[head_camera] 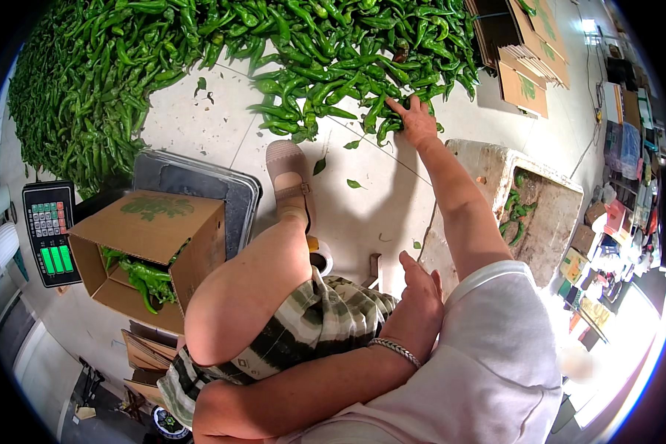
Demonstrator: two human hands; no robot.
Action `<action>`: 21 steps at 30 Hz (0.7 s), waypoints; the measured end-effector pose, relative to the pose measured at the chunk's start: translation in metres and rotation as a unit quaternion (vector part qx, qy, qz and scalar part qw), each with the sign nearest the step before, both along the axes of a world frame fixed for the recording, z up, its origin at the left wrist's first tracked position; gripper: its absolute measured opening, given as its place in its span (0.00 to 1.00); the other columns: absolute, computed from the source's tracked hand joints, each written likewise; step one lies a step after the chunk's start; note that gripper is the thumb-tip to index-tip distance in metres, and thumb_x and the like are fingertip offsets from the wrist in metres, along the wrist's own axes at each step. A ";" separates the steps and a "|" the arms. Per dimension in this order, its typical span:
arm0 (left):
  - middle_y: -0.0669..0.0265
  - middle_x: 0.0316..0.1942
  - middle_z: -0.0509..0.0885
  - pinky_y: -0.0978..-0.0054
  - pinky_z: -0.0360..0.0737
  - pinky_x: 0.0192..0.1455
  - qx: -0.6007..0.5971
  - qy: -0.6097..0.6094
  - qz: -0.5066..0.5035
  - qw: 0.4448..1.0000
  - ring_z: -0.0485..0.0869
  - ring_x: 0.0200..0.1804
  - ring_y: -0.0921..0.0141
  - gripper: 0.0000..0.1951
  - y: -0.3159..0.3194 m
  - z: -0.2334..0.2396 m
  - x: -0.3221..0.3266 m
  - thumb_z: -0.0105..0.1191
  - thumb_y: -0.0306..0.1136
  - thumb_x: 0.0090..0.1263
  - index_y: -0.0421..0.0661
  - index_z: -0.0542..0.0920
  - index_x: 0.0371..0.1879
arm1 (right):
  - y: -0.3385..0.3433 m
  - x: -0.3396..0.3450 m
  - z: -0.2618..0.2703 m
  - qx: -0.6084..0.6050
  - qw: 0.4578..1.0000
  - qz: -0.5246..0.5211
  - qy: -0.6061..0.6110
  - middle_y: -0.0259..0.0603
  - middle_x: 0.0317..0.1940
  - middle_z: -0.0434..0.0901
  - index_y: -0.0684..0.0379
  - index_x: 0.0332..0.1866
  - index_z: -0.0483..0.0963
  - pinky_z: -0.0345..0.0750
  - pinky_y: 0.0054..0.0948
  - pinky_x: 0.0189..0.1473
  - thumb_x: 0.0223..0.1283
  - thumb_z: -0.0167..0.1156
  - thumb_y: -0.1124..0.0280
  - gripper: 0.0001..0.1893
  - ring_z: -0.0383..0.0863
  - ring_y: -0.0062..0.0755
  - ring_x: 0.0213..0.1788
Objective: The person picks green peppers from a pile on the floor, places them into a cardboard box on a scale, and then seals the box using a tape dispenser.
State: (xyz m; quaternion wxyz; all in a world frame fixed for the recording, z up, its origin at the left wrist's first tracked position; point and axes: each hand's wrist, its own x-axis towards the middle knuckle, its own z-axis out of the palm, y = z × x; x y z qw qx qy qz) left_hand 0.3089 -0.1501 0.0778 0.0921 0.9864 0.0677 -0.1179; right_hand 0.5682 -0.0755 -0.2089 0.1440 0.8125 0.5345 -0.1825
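Note:
My right hand (419, 121) reaches out to the near edge of a large heap of long green peppers (327, 50) on the tiled floor. Its fingers are spread over several loose peppers, and some fingertips are lost among them. My left hand (416, 302), with a braided bracelet (397, 351) on its wrist, lies across my lap, holding nothing that I can see. To the left, a cardboard box (200, 272) lies on its side upon a scale platform (233, 191), its mouth towards the lower left. Green peppers (147, 277) lie inside it.
The scale's display and keypad (50, 233) stand at the left. A dirty white foam box (544, 238) on the right has a few peppers inside. Flattened cartons (524, 80) stand at the upper right, more cartons (147, 355) lower left. My shod foot (288, 166) is beside the heap.

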 end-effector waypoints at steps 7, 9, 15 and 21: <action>0.41 0.46 0.81 0.47 0.67 0.64 0.000 0.033 0.054 0.998 0.79 0.51 0.47 0.20 -0.021 -0.015 0.005 0.39 0.32 0.72 0.39 0.74 0.59 | -0.035 -0.013 -0.023 0.114 0.993 -0.016 -0.003 0.47 0.67 0.58 0.35 0.59 0.69 0.80 0.46 0.52 0.43 0.71 0.68 0.34 0.66 0.55 0.62; 0.41 0.46 0.81 0.47 0.66 0.64 -0.028 0.042 0.049 0.998 0.79 0.52 0.47 0.20 -0.019 -0.014 0.005 0.39 0.32 0.72 0.38 0.73 0.59 | -0.025 -0.016 -0.018 0.092 0.995 -0.042 0.018 0.46 0.69 0.55 0.33 0.61 0.68 0.79 0.48 0.54 0.44 0.71 0.67 0.35 0.64 0.59 0.65; 0.42 0.46 0.81 0.47 0.66 0.64 -0.057 0.015 0.064 0.996 0.79 0.52 0.48 0.21 -0.030 -0.021 0.010 0.39 0.31 0.71 0.37 0.72 0.60 | 0.010 -0.028 -0.010 -0.052 0.992 -0.108 -0.027 0.38 0.69 0.56 0.32 0.60 0.69 0.77 0.57 0.52 0.44 0.71 0.66 0.34 0.63 0.58 0.66; 0.41 0.44 0.81 0.47 0.67 0.64 -0.035 0.033 0.065 0.997 0.79 0.50 0.47 0.20 -0.012 -0.009 0.007 0.39 0.31 0.71 0.37 0.74 0.58 | -0.016 -0.008 -0.010 0.057 0.994 -0.073 0.053 0.37 0.61 0.66 0.38 0.56 0.75 0.76 0.42 0.57 0.42 0.72 0.62 0.29 0.69 0.52 0.59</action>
